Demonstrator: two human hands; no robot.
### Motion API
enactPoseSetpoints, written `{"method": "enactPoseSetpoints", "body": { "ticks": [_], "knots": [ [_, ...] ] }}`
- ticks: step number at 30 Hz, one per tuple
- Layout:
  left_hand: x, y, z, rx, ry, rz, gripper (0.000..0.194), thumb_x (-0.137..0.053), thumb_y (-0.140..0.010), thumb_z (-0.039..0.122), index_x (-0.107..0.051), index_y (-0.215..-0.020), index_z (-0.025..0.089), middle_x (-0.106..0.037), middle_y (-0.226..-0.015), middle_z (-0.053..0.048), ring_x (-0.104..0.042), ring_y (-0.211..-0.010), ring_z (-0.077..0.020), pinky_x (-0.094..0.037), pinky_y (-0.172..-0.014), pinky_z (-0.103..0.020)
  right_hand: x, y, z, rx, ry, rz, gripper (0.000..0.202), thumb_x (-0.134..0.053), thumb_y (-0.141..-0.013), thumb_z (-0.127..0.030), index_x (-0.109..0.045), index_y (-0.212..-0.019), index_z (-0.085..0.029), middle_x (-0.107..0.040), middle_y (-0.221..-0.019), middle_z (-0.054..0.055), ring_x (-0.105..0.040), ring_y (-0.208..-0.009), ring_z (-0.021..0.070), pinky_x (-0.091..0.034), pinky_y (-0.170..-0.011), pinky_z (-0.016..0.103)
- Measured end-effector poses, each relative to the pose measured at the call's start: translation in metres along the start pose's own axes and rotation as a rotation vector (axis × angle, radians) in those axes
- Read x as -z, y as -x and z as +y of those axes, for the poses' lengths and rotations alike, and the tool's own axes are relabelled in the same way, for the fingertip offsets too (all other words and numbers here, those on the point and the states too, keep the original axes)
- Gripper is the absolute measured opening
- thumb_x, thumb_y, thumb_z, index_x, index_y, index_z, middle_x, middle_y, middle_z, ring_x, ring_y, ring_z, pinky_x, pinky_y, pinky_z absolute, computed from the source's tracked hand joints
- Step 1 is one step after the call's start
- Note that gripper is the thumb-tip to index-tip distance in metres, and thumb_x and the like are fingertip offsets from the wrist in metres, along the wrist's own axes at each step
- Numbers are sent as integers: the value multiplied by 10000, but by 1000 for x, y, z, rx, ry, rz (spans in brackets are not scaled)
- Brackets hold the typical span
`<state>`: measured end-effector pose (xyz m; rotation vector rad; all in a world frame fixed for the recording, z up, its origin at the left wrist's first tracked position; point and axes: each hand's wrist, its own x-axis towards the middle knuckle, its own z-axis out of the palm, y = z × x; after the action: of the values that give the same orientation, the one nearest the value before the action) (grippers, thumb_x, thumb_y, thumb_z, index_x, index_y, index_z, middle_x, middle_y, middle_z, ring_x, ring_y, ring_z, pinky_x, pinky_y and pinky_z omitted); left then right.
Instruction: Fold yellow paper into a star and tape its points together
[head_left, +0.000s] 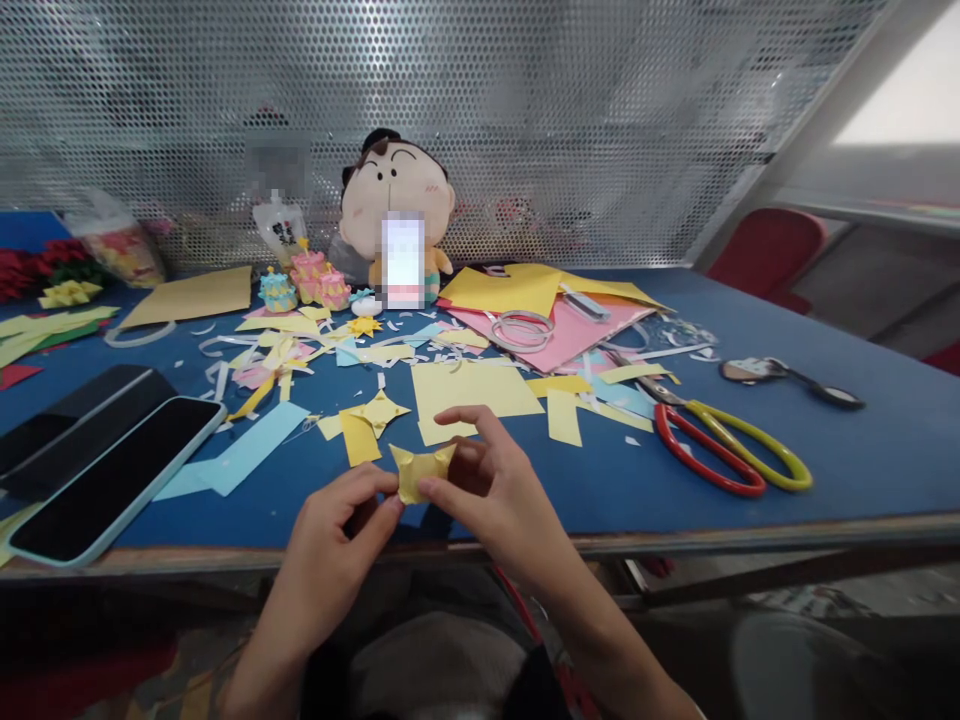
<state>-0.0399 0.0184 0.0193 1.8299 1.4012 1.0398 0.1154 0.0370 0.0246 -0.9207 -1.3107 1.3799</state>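
Observation:
Between my two hands, just above the table's front edge, is a small folded yellow paper piece (422, 474) with pointed corners at its top. My left hand (346, 520) pinches its left side between thumb and fingertips. On the right side, the thumb of my right hand (491, 478) presses the paper's front, its index finger raised and the other fingers partly hidden behind. Just beyond lies a folded yellow paper star (376, 412), beside a darker yellow strip (360, 438). A pale yellow sheet (480, 392) lies behind my right hand.
Red-and-yellow-handled scissors (712, 440) lie to the right. A phone (120, 475) rests at the left front. Paper scraps (277, 360) cover the middle. Small paper cakes (307, 278) and a plush doll (397, 200) with a lit screen stand at the back, before a perforated metal panel (562, 120).

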Motion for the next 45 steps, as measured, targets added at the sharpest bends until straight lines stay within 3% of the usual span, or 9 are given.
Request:
{"method": "enactPoseSetpoints", "body": {
  "ticks": [5, 10, 17, 25, 45],
  "knots": [
    [0, 1, -6, -19, 17, -7, 188, -524, -800, 309, -631, -700, 191, -587, -674, 5, -524, -649, -130, -373, -571, -215, -4, -1, 2, -7, -9, 17, 376, -613, -654, -207, -402, -965, -228, -553, -636, -61, -544, -618, 122, -425, -606, 263],
    [3, -4, 5, 1, 1, -35, 222, -492, -785, 316, -613, -656, 182, -607, -667, 2, -537, -647, -129, -390, -592, -207, -1, -2, 2, -25, 8, 54, 388, -625, -629, -214, -390, -938, -228, -543, -601, -68, -517, -582, 117, -407, -586, 266],
    [2, -7, 13, 120, -43, -15, 296, -475, -743, 410, -571, -600, 169, -530, -567, 13, -463, -542, -122, -344, -515, -220, 0, -2, -1, -50, -28, 4, 385, -640, -611, -178, -414, -920, -225, -470, -524, -113, -446, -502, 78, -336, -498, 206],
    [1, -5, 13, 136, -56, -7, 287, -478, -717, 404, -516, -543, 179, -452, -514, 31, -399, -497, -111, -306, -491, -227, 3, -5, 1, -104, -155, -17, 397, -683, -573, -166, -451, -892, -212, -453, -490, -132, -394, -462, 49, -320, -481, 190],
    [-2, -5, 9, 171, 57, 68, 222, -549, -684, 370, -572, -599, 166, -524, -564, 12, -434, -547, -120, -339, -526, -235, -1, -4, -2, -66, -57, 5, 326, -647, -601, -162, -432, -840, -220, -510, -521, -108, -473, -489, 71, -369, -500, 210]
  ]
}}
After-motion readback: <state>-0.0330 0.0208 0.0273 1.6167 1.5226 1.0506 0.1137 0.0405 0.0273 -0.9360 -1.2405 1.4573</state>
